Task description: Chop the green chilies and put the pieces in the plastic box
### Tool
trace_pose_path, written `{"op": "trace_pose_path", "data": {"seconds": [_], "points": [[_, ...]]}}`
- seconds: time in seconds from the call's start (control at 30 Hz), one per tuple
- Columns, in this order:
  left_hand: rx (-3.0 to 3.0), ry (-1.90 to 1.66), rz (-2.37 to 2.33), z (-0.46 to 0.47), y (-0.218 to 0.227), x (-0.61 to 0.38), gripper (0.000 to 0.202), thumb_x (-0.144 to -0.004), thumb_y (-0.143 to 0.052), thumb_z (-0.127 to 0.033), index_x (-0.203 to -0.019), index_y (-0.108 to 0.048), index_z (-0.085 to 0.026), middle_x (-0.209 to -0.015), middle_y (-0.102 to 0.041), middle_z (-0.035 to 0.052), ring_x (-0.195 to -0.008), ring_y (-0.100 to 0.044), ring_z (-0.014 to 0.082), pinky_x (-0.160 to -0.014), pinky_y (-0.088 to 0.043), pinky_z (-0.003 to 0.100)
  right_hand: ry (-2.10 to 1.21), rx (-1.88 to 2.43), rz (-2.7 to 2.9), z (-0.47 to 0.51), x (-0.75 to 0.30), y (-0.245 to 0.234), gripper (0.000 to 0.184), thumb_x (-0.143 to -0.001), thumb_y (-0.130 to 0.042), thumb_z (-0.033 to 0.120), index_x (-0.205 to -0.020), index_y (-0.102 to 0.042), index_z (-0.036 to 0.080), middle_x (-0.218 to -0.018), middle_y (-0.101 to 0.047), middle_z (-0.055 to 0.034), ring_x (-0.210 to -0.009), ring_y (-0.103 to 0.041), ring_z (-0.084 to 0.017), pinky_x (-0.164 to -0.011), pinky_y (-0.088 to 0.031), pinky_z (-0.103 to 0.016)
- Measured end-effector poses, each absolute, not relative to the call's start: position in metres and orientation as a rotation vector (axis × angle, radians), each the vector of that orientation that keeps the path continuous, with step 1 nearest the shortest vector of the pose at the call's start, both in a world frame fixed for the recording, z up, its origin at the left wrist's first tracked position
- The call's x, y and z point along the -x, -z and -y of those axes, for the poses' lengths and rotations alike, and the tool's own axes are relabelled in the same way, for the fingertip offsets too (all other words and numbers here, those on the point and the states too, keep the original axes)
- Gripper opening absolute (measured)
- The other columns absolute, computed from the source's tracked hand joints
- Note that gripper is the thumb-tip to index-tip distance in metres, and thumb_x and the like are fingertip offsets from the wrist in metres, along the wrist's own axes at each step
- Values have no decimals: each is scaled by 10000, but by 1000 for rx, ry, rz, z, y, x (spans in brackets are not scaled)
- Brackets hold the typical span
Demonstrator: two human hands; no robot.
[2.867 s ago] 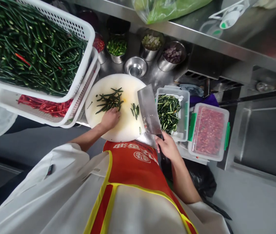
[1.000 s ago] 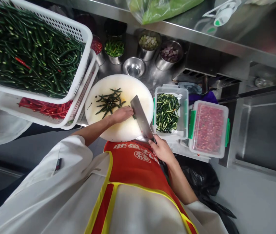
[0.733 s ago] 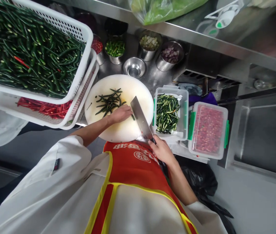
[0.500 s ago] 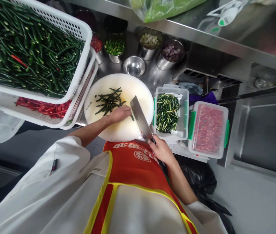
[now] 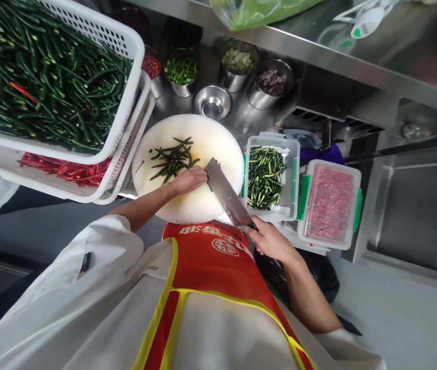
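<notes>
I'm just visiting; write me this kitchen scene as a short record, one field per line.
Left hand: over the white cutting board, close beside the cleaver
Right hand: gripping the cleaver's handle
On the board: dark green chilies
Right of board: clear tub of cut green strips, then a lidded tub
Left of board: stacked white baskets
Beyond board: steel bowl

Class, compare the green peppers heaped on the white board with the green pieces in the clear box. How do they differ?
The peppers look long and mostly dark; the pieces are shorter, with pale insides showing. The peppers lie in a loose heap on the flat board; the pieces sit inside the walled box. Both have dark green skin.
</notes>
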State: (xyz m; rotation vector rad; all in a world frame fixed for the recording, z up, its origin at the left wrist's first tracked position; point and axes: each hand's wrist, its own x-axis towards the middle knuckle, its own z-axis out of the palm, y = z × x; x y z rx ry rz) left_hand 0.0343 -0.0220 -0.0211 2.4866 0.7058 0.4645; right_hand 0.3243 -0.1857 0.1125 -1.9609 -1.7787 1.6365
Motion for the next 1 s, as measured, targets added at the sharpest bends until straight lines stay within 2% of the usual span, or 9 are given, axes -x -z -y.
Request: {"op": "trace_pose_path", "data": {"seconds": [0.17, 0.3, 0.47, 0.6, 0.67, 0.83, 1.0], "points": [[-2509, -474, -707, 20, 21, -36, 318, -1023, -430, -279, -923, -715, -178, -1007, -702, 90, -974, -612, 184, -923, -497, 333, -1494, 1953, 1837, 168, -293, -83, 177, -946, -450, 333, -1000, -573, 218, -695, -657, -26, -698, -647, -218, -661, -436, -290], [-2536, -483, -664, 20, 21, -35, 320, -1025, -422, -276, -937, -711, -171, -1014, -700, 92, -977, -608, 182, -913, -503, 325, -1511, 1933, 1714, 154, -274, -64, 170, -953, -433, 338, -983, -552, 221, -575, -598, 24, -572, -620, -193, -618, -438, -278], [-2566, -474, -940, 12, 13, -17, 327, -1010, -400, -226, -991, -717, -151, -1031, -691, 119, -965, -592, 209, -887, -498, 358, -1616, 1908, 1505, 170, -293, -73, 207, -964, -406, 418, -963, -515, 242, -477, -522, 75, -429, -569, -184, -542, -445, -284], [-2602, -370, -1178, -9, 8, -5, 318, -947, -442, -164, -1116, -712, -163, -1195, -660, 135, -1034, -561, 259, -905, -458, 422, -1668, 1873, 1630, 194, -311, -85, 194, -950, -439, 419, -938, -535, 251, -525, -563, 58, -469, -579, -185, -548, -440, -291], [-2618, -287, -1193, -20, 6, -7, 304, -914, -481, -159, -1087, -729, -191, -1234, -649, 123, -1069, -542, 286, -894, -437, 444, -1674, 1862, 1717, 203, -317, -87, 193, -946, -450, 418, -918, -546, 253, -554, -581, 48, -502, -582, -186, -556, -436, -292], [-2664, -163, -1122, -38, 1, -22, 237, -857, -520, -111, -899, -745, -172, -1099, -682, 129, -1025, -554, 291, -882, -410, 453, -1689, 1892, 1628, 212, -321, -81, 210, -943, -452, 430, -838, -502, 255, -551, -578, 48, -526, -595, -194, -574, -450, -299], [-2691, -18, -974, -24, -4, -33, 227, -877, -491, -100, -895, -714, -141, -969, -670, 122, -881, -596, 230, -808, -451, 380, -1686, 1927, 1437, 207, -313, -73, 199, -942, -446, 425, -824, -453, 265, -482, -525, 77, -436, -561, -184, -543, -447, -295]]}}
